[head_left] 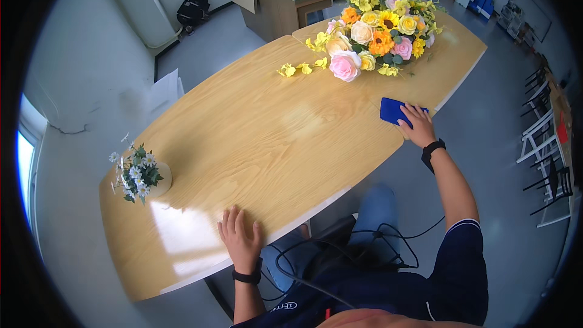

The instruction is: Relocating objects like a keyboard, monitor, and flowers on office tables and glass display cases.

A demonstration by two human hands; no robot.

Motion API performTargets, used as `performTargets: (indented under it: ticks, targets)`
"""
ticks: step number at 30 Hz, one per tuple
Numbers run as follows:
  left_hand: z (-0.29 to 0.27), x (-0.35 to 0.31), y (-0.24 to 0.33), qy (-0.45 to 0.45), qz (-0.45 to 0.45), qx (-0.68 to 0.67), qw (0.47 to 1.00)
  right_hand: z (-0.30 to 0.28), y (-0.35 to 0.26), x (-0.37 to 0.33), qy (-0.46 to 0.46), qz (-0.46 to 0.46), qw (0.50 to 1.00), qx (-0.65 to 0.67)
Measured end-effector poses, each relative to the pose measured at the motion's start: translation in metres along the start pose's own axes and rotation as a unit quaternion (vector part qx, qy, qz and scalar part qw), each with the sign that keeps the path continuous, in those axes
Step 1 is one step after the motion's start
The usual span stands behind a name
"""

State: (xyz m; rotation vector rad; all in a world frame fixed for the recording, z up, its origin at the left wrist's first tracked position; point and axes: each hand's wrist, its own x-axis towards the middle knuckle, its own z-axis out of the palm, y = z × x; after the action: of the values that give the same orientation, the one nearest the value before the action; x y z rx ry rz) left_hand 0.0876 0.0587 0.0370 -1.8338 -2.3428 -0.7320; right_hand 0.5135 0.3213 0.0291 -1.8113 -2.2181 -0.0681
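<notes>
My right hand (418,126) holds a folded blue cloth (393,111) down against the wooden tabletop, near the table's right-hand edge. The fingers reach over the cloth's right part, and its left part shows. My left hand (240,238) lies open on the near edge of the wooden table (261,127), fingers spread and nothing in it. Dark bands circle both wrists. Beyond the blue cloth stands a large arrangement of yellow, orange and pink flowers (379,33). A small pot of white daisies (138,173) is at the table's left end.
Black cables (376,234) hang across my lap, below the near edge. Behind the table is a wood-and-glass display cabinet (285,0), with a black bag (193,11) on the floor by the wall. White and black chairs (540,140) line a long table at far right.
</notes>
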Motion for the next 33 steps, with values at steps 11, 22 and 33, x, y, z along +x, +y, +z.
performTargets:
  ticks: [11, 22, 33]
  targets:
    - [0.004, 0.011, 0.001, -0.026, -0.004, 0.029, 0.999, -0.014, 0.002, 0.027, -0.028, -0.039, 0.999, 0.004]
    - [0.002, 0.01, 0.009, -0.044, 0.021, 0.049, 0.998, -0.041, 0.023, 0.027, -0.003, -0.153, 0.987, -0.04]
    - [0.01, 0.071, 0.057, -0.182, -0.152, 0.101, 0.966, -0.126, 0.149, -0.08, 0.029, 0.344, 0.677, 0.65]
